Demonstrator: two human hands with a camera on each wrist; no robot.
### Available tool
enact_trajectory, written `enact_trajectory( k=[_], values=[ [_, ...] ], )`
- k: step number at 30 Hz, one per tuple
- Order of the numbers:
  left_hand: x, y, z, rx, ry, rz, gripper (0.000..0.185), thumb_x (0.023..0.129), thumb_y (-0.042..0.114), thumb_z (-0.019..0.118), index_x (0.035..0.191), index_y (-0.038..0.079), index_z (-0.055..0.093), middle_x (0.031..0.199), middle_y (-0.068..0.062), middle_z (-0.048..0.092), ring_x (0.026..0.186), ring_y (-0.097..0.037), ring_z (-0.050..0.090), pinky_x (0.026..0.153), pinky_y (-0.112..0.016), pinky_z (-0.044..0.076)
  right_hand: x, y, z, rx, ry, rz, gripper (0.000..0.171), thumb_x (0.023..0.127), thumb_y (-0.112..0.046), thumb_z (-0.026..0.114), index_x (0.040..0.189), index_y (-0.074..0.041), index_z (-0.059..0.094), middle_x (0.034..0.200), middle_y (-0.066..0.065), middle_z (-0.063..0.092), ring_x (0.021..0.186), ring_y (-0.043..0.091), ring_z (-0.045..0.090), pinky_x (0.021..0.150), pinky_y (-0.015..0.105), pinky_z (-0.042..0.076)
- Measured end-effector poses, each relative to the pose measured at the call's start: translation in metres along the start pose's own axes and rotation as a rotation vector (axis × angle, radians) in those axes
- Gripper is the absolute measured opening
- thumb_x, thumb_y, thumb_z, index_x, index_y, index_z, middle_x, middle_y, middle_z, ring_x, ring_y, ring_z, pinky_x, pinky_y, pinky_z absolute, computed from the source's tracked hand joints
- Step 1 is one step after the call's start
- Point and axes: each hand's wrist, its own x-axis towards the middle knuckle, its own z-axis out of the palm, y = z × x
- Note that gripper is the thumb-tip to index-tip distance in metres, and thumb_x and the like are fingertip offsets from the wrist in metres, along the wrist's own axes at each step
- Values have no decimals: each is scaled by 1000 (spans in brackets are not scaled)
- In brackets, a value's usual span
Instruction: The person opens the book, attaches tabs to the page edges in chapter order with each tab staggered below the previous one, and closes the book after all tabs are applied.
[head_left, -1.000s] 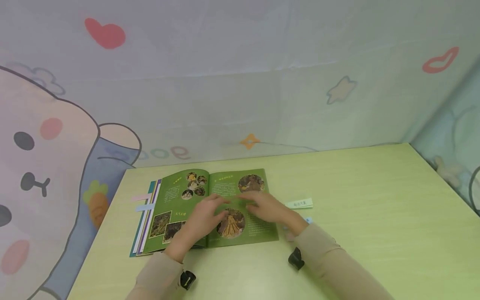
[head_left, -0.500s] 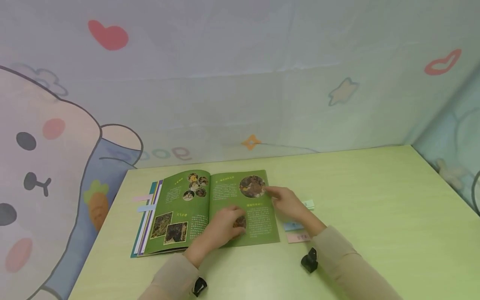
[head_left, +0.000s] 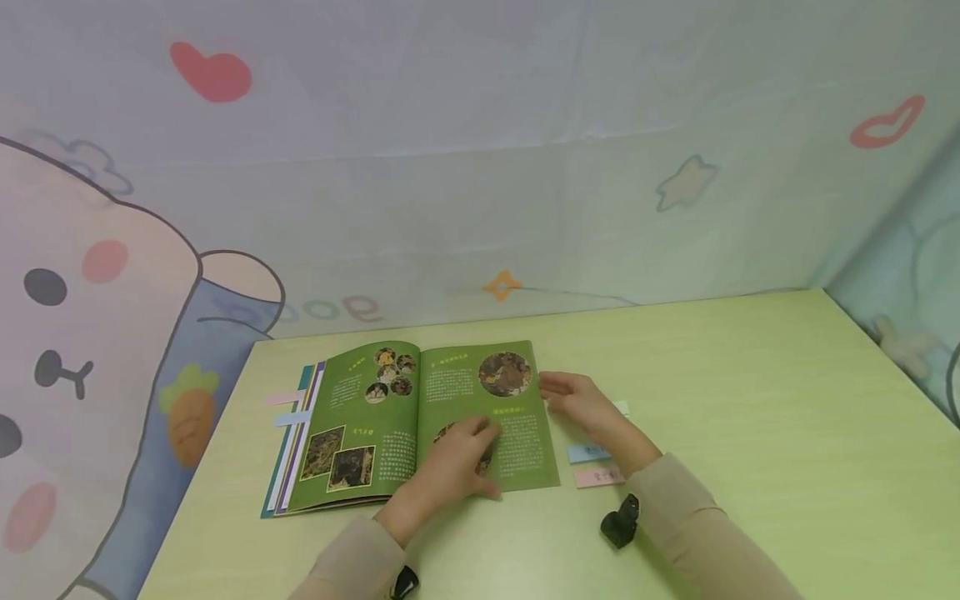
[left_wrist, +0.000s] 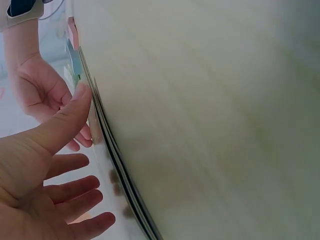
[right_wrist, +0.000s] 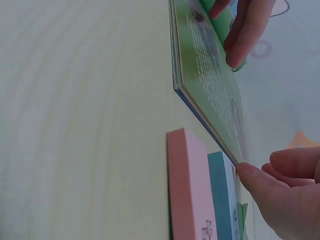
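While the open book [head_left: 420,421] lies flat near the left end of the pale green desk [head_left: 750,400], the left hand [head_left: 450,467] rests on the lower part of its right page, fingers straight and spread, gripping nothing. The left wrist view shows that palm open, the thumb reaching to the book's near edge.

The right hand [head_left: 581,404] sits just off the page's outer edge — its fingers loosely curled, and in the right wrist view a fingertip [right_wrist: 250,175] touches that edge, though whether its grip has pinched the page cannot be told.

Just beside the book's right edge lie three sticky-note pads: a pink pad [head_left: 597,477] nearest the desk's front, a blue pad [head_left: 587,452] behind it, and a green pad [head_left: 621,407] mostly hidden by the right hand. Pink and blue tabs [head_left: 288,407] stick out past the book's left edge, close to the desk's left edge.

To the right of the pads the desk runs bare to its far corner — wide room on that side. A cartoon-printed cloth [head_left: 450,167] hangs behind the desk's back edge.
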Motion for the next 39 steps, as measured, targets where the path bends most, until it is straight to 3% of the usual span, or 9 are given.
enact_trajectory(
  k=[11, 19, 27, 39],
  values=[
    [-2, -2, 2, 104, -39, 64, 68, 70, 34, 80, 125, 0, 57, 127, -17, 51, 116, -31, 49, 96, -41, 43, 2, -2, 1, 133, -14, 48, 48, 93, 8, 39, 139, 16, 24, 142, 33, 28, 131, 41, 30, 107, 42, 27],
    [-4, -1, -1, 44, -64, 54, 58, 75, 32, 77, 121, 2, 60, 124, -15, 54, 114, -29, 51, 96, -40, 43, 3, -2, 0, 174, -15, 65, 48, 93, 8, 38, 139, 16, 23, 142, 34, 26, 132, 42, 28, 107, 43, 26],
    [-9, -1, -4, -27, -45, 86, 40, 81, 25, 71, 114, 2, 63, 108, -9, 61, 91, -18, 57, 80, -29, 49, 3, -1, 0, 196, -11, 59, 51, 90, 11, 39, 138, 17, 24, 141, 35, 26, 131, 43, 28, 107, 43, 27],
    [-15, 4, -10, -60, -23, 95, 32, 86, 16, 65, 114, 1, 63, 110, -11, 63, 102, -24, 59, 87, -33, 49, -3, -8, 0, 265, 44, 98, 47, 97, 1, 41, 139, 15, 26, 140, 33, 31, 130, 40, 33, 105, 41, 32]
  ],
)
